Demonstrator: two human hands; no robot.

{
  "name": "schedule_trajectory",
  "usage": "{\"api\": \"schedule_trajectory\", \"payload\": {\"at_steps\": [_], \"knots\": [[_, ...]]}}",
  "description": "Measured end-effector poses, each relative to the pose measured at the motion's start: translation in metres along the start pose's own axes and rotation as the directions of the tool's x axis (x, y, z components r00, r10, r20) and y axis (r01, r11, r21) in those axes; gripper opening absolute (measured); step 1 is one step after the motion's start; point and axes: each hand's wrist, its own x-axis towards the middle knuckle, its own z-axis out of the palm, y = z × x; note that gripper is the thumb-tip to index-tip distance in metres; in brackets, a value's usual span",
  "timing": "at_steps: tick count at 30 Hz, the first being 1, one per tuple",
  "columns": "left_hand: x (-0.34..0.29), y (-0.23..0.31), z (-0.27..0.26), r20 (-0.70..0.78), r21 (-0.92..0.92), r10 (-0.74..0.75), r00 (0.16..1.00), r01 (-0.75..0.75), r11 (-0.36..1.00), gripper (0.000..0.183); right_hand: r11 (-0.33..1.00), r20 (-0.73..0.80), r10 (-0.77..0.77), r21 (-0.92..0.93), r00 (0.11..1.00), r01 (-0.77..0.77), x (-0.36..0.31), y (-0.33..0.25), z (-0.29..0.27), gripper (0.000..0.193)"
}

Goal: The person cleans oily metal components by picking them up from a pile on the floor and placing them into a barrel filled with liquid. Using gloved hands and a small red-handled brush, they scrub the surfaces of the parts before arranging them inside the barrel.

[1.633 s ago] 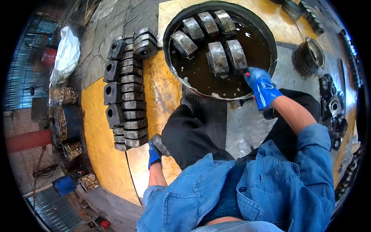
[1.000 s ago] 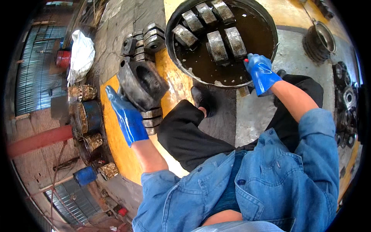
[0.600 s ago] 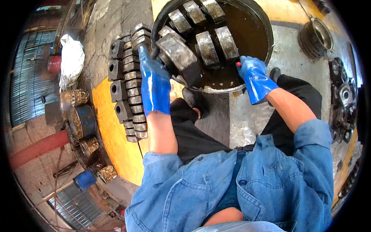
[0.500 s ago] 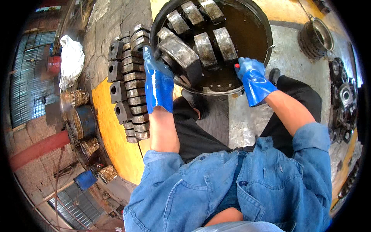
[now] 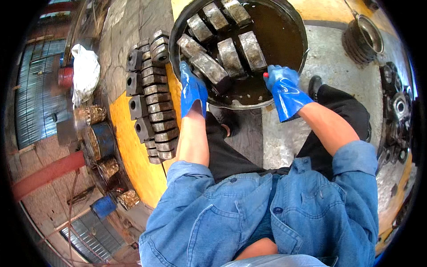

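Observation:
Both hands wear blue rubber gloves. At the near left rim of a round black basin (image 5: 307, 44), my left hand (image 5: 193, 86) has its fingers stretched out beside a worn metal block (image 5: 209, 67). This block rests tilted in the basin, its near end in dark liquid. My right hand (image 5: 283, 82) is closed at the near right rim around something with a red end (image 5: 266, 75); the rest of it is hidden in the fist. Several similar blocks, such as one metal block (image 5: 252, 51), lie in the basin, partly in the liquid.
Left of the basin, rows of dark metal blocks (image 5: 160, 107) stand on a yellow and grey surface. A stack of metal rings (image 5: 362, 42) is at the far right, with dark metal parts (image 5: 397, 109) nearer. A white sack (image 5: 85, 71) and a blue drum (image 5: 101, 141) are at left.
The metal block beside my left hand has gone lower into the basin, and that hand has shifted right and nearer. My right hand has moved slightly left, still closed.

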Motion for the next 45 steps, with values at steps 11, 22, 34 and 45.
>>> {"api": "schedule_trajectory", "payload": {"at_steps": [11, 22, 34, 45], "knots": [[-0.009, -0.020, -0.008, 0.027, 0.179, -0.129, 0.991, 0.123, 0.976, 0.081, 1.000, 0.019, -0.006, -0.003, 1.000, 0.006, -0.006, -0.001, -0.006, 0.033], [-0.021, 0.027, -0.009, -0.068, 0.797, 0.171, 0.983, -0.050, 0.602, 0.070, 1.000, -0.054, -0.009, -0.004, 0.998, 0.009, 0.003, 0.005, 0.006, 0.034], [0.016, 0.090, -0.114, -0.074, -0.073, 0.353, 0.933, -0.358, 0.931, 0.073, 0.942, -0.388, -0.260, 0.101, 0.884, 0.321, 0.020, 0.028, 0.051, 0.038], [-0.042, 0.037, -0.366, -0.611, -0.018, 0.181, 0.771, -0.242, 0.970, 0.071, 0.965, -0.295, -0.253, -0.010, 0.921, 0.262, 0.052, 0.054, 0.060, 0.041]]}}
